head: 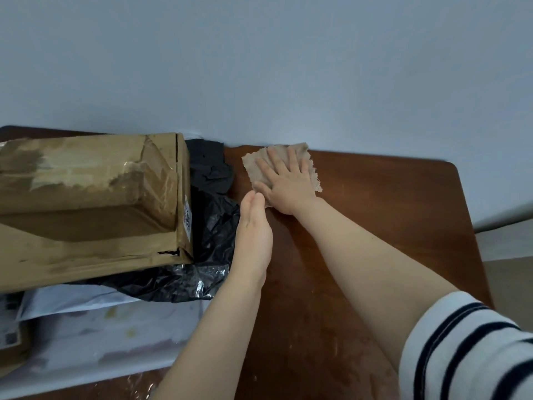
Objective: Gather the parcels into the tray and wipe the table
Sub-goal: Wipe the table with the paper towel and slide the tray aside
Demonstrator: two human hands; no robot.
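Observation:
My right hand point(284, 183) lies flat with straight fingers on a beige cloth point(259, 166), pressing it onto the brown wooden table point(375, 215) near the wall. My left hand point(253, 223) stands on edge with straight fingers against a black plastic parcel point(213, 226). A big worn cardboard box point(86, 197) lies on the pile at the left, over the black parcel and white and grey mailer bags point(101, 327). No tray can be made out under the pile.
A pale wall point(259, 67) runs right behind the table. The table's right edge point(473, 226) drops to a light floor. A small cardboard parcel with a label point(11, 342) sits at the far left edge.

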